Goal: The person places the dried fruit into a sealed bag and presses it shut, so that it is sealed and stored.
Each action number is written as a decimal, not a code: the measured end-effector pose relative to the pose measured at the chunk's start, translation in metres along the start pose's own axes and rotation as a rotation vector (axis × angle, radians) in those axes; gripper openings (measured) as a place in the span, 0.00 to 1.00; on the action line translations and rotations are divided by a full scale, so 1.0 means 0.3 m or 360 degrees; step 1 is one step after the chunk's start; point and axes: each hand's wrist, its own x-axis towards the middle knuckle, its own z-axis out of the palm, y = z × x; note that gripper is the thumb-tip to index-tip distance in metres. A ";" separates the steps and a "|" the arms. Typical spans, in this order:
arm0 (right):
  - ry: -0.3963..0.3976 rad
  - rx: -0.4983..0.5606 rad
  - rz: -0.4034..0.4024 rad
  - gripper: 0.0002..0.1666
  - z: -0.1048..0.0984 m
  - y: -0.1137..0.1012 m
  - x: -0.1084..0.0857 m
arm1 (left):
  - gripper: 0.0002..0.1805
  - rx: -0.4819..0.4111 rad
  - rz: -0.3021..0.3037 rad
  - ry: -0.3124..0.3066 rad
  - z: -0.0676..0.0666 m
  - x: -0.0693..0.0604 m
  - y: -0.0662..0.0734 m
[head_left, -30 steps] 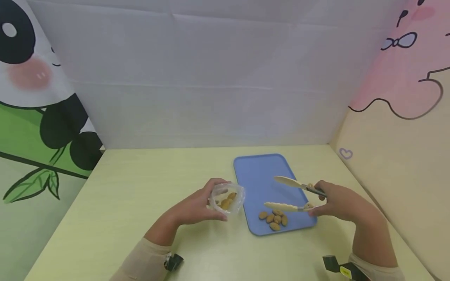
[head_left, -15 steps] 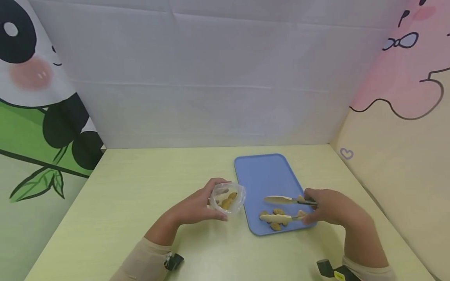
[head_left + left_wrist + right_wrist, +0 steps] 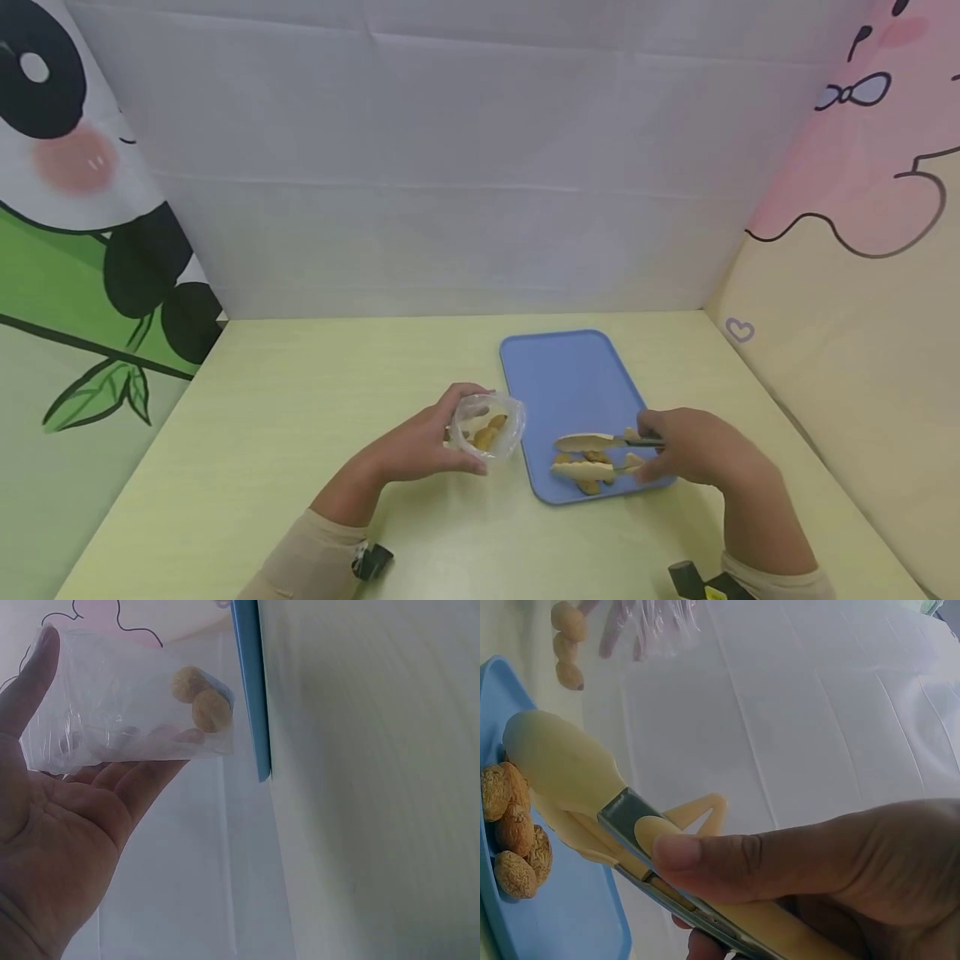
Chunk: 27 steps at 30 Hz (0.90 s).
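My left hand (image 3: 416, 446) grips a clear plastic bag (image 3: 512, 427), its mouth facing up. In the left wrist view, several tan round pieces (image 3: 211, 711) sit at the bottom of the bag. My right hand (image 3: 708, 447) holds cream-tipped tongs (image 3: 588, 442), thumb on one arm and fingers on the other. The tongs' tips are spread over several wrinkled brown oval nuts or dried fruits (image 3: 515, 829) on the blue tray (image 3: 562, 367). From the head view the tips partly cover that pile. Whether the tips touch the pieces I cannot tell.
The tray lies on a pale yellow table (image 3: 330, 375), just right of the bag. A white sheet (image 3: 465, 167) rises behind the table. Painted walls stand on the left (image 3: 82, 292) and right (image 3: 847, 333).
My right hand has moved left and a little towards me, bringing the tongs down from above the tray to the pile. My left hand and the bag have stayed almost still.
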 end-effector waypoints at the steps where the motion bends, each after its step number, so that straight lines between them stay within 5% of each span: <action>1: 0.0003 -0.0005 0.0000 0.22 0.001 -0.001 0.001 | 0.47 0.0003 0.0000 0.0001 0.000 0.000 0.000; 13: 0.0025 -0.0028 -0.0036 0.21 0.002 0.007 0.007 | 0.47 0.0008 -0.0032 0.0002 0.000 -0.002 0.003; 27: 0.0236 -0.0047 -0.0165 0.21 -0.006 0.061 0.034 | 0.46 -0.0062 -0.0020 -0.0038 0.006 0.013 -0.041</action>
